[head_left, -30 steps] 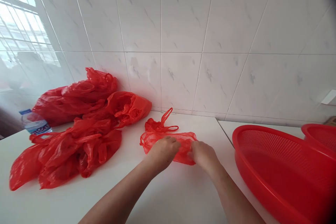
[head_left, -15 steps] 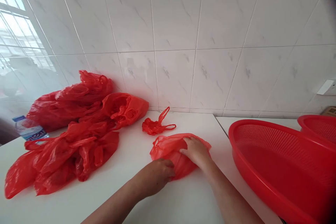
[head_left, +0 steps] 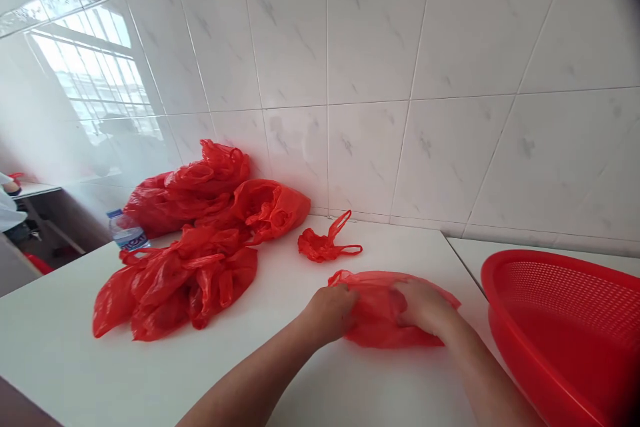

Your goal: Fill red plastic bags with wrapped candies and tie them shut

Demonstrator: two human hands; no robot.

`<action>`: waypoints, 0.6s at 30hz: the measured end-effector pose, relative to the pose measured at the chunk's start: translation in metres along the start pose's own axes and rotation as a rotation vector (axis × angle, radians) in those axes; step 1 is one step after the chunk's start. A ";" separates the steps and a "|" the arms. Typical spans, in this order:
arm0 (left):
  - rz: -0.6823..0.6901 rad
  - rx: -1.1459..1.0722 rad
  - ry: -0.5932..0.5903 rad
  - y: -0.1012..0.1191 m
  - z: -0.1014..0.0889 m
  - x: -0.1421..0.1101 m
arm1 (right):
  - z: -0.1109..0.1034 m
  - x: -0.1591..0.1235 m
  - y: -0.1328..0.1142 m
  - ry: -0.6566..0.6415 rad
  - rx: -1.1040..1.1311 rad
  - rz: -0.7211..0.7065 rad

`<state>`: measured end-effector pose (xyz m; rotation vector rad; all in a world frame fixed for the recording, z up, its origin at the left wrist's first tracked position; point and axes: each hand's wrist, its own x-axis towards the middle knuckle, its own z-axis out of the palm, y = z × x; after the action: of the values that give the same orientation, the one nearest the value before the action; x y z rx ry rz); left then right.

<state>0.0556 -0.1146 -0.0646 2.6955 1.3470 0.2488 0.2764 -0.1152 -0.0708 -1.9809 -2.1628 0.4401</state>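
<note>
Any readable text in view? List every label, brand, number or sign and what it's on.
"…ON", best reading of the large letters' end on the label of the plastic bottle; the rest is too blurred to read.
No readable text on the bag under the hands, the piled bags, the red basket or the tiled wall.
No readable numbers or signs.

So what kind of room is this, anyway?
Probably a kitchen or small workroom, though I can't tell which: the wall is tiled, red plastic bags lie heaped on a white worktop, and a perforated red basket sits to the right.
</note>
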 end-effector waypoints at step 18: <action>-0.310 -0.286 0.361 -0.087 0.013 0.047 | -0.037 -0.042 -0.073 -0.093 0.136 -0.009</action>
<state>0.0176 -0.0253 -0.0883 2.2408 1.6492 0.8529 0.2237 -0.1589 -0.0087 -1.9128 -2.1319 0.6719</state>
